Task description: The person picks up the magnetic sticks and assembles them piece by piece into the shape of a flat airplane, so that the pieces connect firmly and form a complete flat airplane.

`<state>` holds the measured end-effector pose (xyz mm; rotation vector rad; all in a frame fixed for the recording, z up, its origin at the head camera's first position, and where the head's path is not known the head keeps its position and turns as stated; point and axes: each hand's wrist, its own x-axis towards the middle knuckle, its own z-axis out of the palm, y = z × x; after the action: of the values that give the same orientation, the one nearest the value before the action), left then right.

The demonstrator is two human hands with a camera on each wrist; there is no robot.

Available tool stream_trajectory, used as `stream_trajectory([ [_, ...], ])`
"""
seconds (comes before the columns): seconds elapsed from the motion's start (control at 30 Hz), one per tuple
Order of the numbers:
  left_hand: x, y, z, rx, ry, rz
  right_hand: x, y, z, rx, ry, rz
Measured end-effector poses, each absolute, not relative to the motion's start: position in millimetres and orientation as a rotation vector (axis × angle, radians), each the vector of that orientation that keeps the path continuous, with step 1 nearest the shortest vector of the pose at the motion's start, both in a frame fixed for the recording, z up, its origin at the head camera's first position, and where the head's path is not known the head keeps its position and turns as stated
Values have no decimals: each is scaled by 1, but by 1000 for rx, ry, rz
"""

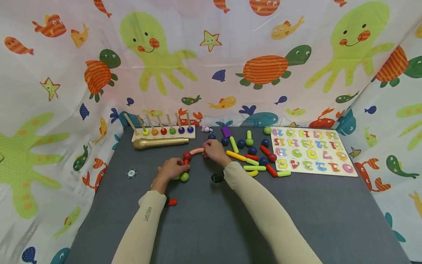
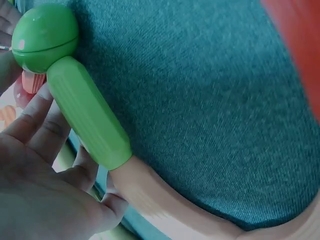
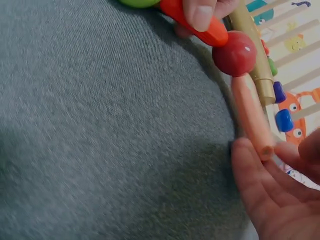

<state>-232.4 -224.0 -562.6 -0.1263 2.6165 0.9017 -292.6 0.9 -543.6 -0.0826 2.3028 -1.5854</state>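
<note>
My left hand (image 1: 172,168) pinches a red stick (image 3: 216,33) between thumb and finger. That stick meets a red ball (image 1: 187,156), and a curved peach stick (image 3: 251,112) joins the ball's other side. The free end of the peach stick is between the thumb and fingers of my right hand (image 1: 215,151). A green ball (image 2: 46,37) is at the red stick's near end. From it runs a green stick (image 2: 90,115) to another peach curved stick (image 2: 170,200), seen below my left fingers in the left wrist view.
Loose sticks and blue balls (image 1: 252,150) lie right of my right hand. Behind are a gold microphone-shaped toy (image 1: 161,143) and a peg board (image 1: 165,132). A number puzzle board (image 1: 313,152) lies at right, a round chip (image 1: 131,173) at left.
</note>
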Motion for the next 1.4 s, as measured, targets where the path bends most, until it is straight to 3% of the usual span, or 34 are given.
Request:
stream_trajectory([
  [0.3,-236,-226,-555,-137,2603,775,-307,14,-546,-181,2767,-1442],
  [0.47,-238,-224,-550,-151,2621,850,-313,20,-544,-281,2735,-1377],
  [0.57,-234,-212,-528,-162,2604,950,-318,17,-544,-353,2710,-1221],
  [0.8,-249,-199,-529,-101,2634,974,-314,7,-549,-433,2776,-868],
  [1.1,-262,-190,-535,-289,2652,949,-293,1,-550,-409,2686,-1160],
  [1.4,-264,-180,-540,-274,2699,903,-284,2,-559,-378,2633,-1310],
])
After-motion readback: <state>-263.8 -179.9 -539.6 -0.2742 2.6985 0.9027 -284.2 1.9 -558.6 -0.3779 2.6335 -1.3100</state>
